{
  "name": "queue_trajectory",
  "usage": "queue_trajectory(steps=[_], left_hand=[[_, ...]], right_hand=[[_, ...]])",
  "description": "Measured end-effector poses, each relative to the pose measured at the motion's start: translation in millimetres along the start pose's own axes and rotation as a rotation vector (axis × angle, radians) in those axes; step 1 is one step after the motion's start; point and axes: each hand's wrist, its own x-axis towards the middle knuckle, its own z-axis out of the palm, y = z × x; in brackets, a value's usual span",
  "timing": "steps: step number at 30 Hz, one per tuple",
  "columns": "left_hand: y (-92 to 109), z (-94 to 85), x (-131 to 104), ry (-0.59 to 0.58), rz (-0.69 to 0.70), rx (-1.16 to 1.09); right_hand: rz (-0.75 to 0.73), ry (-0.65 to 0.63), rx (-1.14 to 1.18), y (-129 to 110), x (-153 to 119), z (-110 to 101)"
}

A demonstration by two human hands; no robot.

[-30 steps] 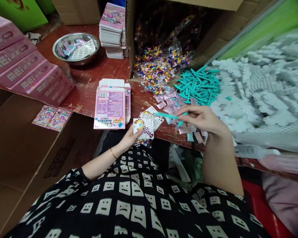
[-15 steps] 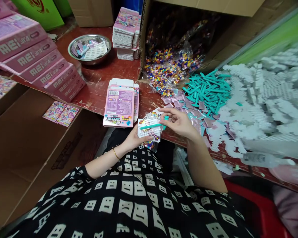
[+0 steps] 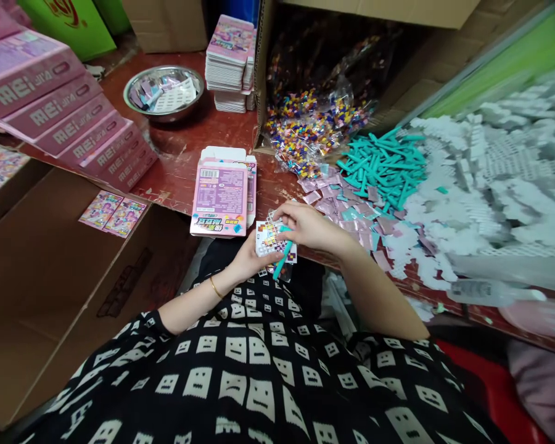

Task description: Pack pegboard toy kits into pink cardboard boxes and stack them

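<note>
My left hand (image 3: 248,261) is closed on a small stack: a printed pixel-pattern card (image 3: 261,233), a white plastic grid, and a clear bag of colored beads (image 3: 284,271) poking out below. Over the stack, my right hand (image 3: 308,229) has its fingers bent around a teal plastic pen (image 3: 283,261), which slants down and left across the card. The right fingertips hide the upper part of the pen and some of the card. Just beyond my left hand lies a pink printed box (image 3: 221,200) with its end flap open, on top of another box.
Teal pens (image 3: 383,166) are heaped at the right, beside white plastic grids (image 3: 513,185) and small pink packets (image 3: 326,197). Bead bags (image 3: 305,132) spill from a carton. A metal bowl (image 3: 134,102), stacked cards (image 3: 224,71) and pink boxes (image 3: 74,123) stand leftward.
The teal pen has swung from lying level across the card to slanting down and left. My right hand has moved left, over the stack; my left hand stays nearly in place.
</note>
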Motion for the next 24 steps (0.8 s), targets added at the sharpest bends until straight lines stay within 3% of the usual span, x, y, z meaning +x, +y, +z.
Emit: queue_trajectory(steps=[5,9,11,13,15,21,24], left_hand=[[-2,3.8,1,-0.012,-0.043,-0.073],[1,7.8,2,-0.024,0.011,-0.051],[6,8.8,2,-0.055,0.032,-0.04],[11,8.6,2,-0.089,0.051,-0.033],[16,6.6,4,-0.119,0.079,-0.011],[33,-4.4,9,-0.207,0.166,0.193],[53,-9.6,4,-0.18,0.32,0.429]], right_hand=[[0.054,0.152,0.21,18,-7,16],[0.032,0.438,0.255,27,-15,17],[0.078,0.382,0.402,33,-18,16],[0.122,0.183,0.605,37,-20,17],[0.152,0.067,0.763,38,-21,19],[0.234,0.149,1.044,26,-16,28],[0.186,0.245,1.057,20,-8,35]])
